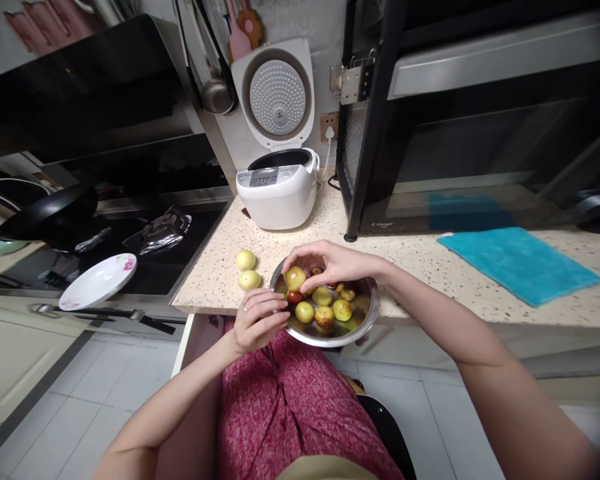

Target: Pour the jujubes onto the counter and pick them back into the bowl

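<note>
A round metal bowl (367, 325) sits at the counter's front edge, partly overhanging it. Inside are several yellow-green round fruits (343, 309), some with brown patches, and a few dark red ones (295, 297). My right hand (333, 260) reaches in over the bowl from the right, thumb and fingers closed around a yellowish round fruit (295, 278). At the bowl's left rim, my left hand (260, 317) has its fingers bent over the edge; its thumb is hidden. Two pale yellow-green fruits (247, 269) rest on the counter left of the bowl.
Behind the bowl stands a white rice cooker (279, 200), lid raised. A blue cloth (520, 263) lies on the right before a black oven (480, 147). On the left are a stove (190, 253), a black wok (55, 213) and a tilted white plate (97, 283).
</note>
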`<state>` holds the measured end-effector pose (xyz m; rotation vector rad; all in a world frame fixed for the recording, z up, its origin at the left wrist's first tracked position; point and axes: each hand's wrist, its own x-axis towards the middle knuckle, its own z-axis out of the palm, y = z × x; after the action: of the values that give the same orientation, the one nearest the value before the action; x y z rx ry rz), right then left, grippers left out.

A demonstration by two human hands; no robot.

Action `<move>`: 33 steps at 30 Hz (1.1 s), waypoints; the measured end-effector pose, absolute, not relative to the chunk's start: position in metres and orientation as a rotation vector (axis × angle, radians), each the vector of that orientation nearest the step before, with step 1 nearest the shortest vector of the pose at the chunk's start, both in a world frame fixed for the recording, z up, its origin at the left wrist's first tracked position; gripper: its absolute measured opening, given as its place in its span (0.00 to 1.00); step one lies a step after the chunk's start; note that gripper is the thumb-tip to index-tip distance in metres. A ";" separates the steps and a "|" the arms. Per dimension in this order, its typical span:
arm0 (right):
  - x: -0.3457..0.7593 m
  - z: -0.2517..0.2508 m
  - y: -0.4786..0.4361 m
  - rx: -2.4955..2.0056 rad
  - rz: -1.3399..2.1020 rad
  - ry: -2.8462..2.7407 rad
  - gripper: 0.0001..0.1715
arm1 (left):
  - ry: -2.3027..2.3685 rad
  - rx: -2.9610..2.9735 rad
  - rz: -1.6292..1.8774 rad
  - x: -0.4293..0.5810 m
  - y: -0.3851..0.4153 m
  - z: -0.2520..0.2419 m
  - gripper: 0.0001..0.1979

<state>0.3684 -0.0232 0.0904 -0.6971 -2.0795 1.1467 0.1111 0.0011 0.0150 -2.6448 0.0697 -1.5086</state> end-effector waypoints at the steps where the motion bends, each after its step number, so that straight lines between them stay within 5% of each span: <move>1: 0.373 0.091 -0.021 -0.713 1.095 -2.096 0.24 | 0.127 -2.688 -1.440 0.110 0.001 0.014 0.10; 4: 0.385 0.096 -0.015 -0.776 0.938 -2.179 0.23 | 0.285 -2.758 -1.285 0.110 0.002 0.013 0.18; 9: 0.398 0.101 -0.011 -0.873 0.857 -2.355 0.23 | 0.243 -2.807 -1.257 0.110 0.006 0.011 0.10; 33: 0.376 0.079 -0.009 -0.813 0.810 -2.576 0.22 | 0.152 -2.925 -1.408 0.099 0.035 -0.004 0.18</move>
<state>0.3759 -0.0094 0.0787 -0.8127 -2.5764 0.8101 0.0989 0.0347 -0.0036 -2.9245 0.1523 -1.4075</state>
